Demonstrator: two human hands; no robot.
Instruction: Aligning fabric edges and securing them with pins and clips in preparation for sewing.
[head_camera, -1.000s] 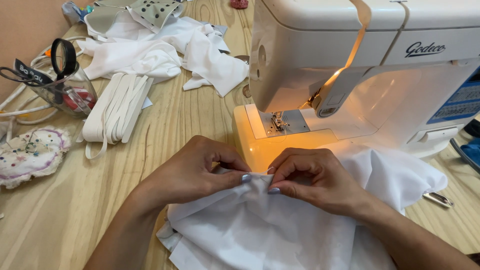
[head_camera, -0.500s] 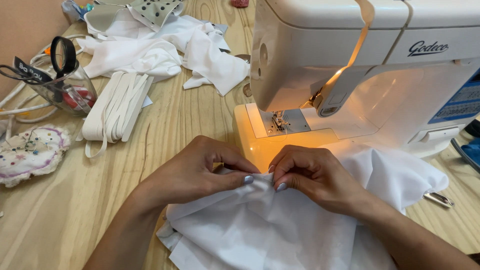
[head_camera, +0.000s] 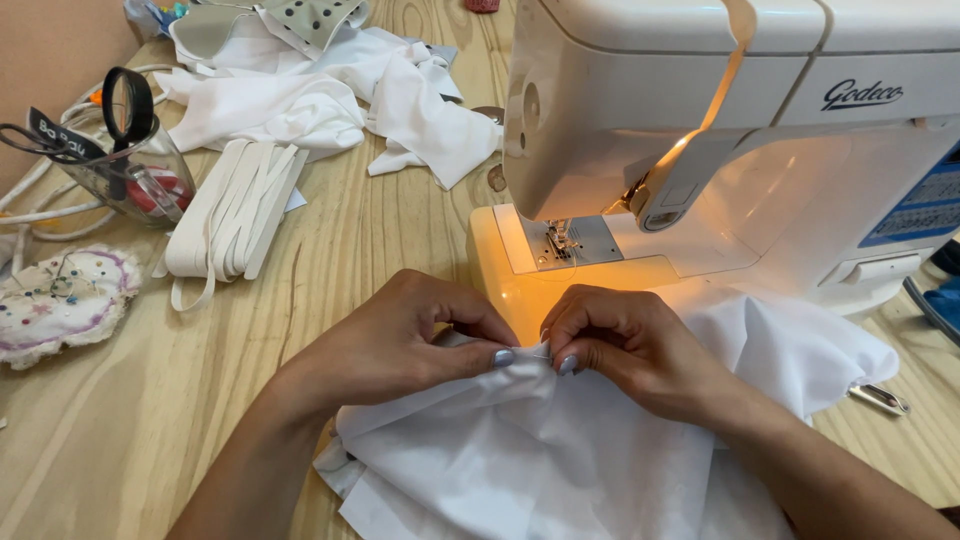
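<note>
A piece of white fabric (head_camera: 540, 460) lies bunched on the wooden table in front of a white sewing machine (head_camera: 700, 130). My left hand (head_camera: 400, 340) pinches its upper edge between thumb and fingers. My right hand (head_camera: 630, 345) pinches the same edge right beside it, fingertips nearly touching. Both hands sit just below the machine's lit base, a little in front of the needle plate (head_camera: 562, 243).
A folded bundle of white elastic band (head_camera: 235, 210) lies to the left. Farther left stand a clear jar with scissors (head_camera: 125, 150) and a round pincushion (head_camera: 60, 300). More white cloth (head_camera: 320, 90) is piled at the back. A metal clip (head_camera: 880, 398) rests at right.
My fingertips have closed in on the fabric edge, the right hand's fingers curling tighter toward the left. The view has shifted slightly.
</note>
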